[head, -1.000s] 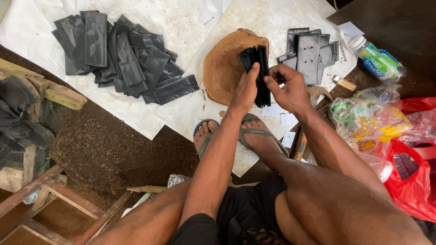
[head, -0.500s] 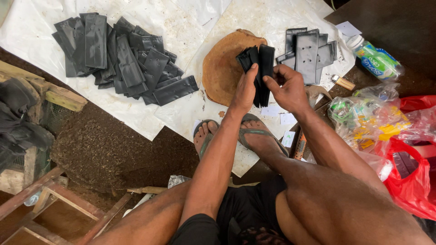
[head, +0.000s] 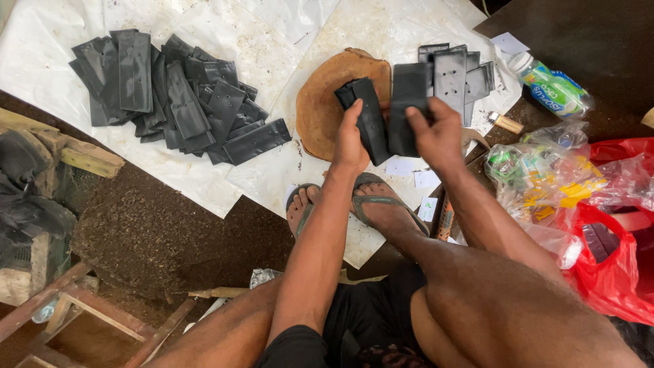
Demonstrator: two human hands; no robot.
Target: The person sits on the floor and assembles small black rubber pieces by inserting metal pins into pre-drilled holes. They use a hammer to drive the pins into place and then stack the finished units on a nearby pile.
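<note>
**Two black pieces, one in each hand**

My left hand (head: 351,140) is clenched around a dark, folded black bag (head: 366,112), thumb side wrapped over its lower part so the top sticks up above my fingers. My right hand (head: 436,133) grasps a flat black bag (head: 409,95) by its lower edge, fingers curled over the front. The two pieces sit just beside each other, close enough that I cannot tell whether their edges touch. Both are held above a round wooden block (head: 323,102) that lies on the white sheet (head: 204,177) in front of my sandalled feet (head: 378,204).

To the left on the sheet spreads a loose heap of black bags (head: 170,95). A smaller stack of black bags (head: 460,75) lies just behind my right hand. A plastic bottle (head: 552,85) and a red bag (head: 606,272) sit off to my right.
</note>
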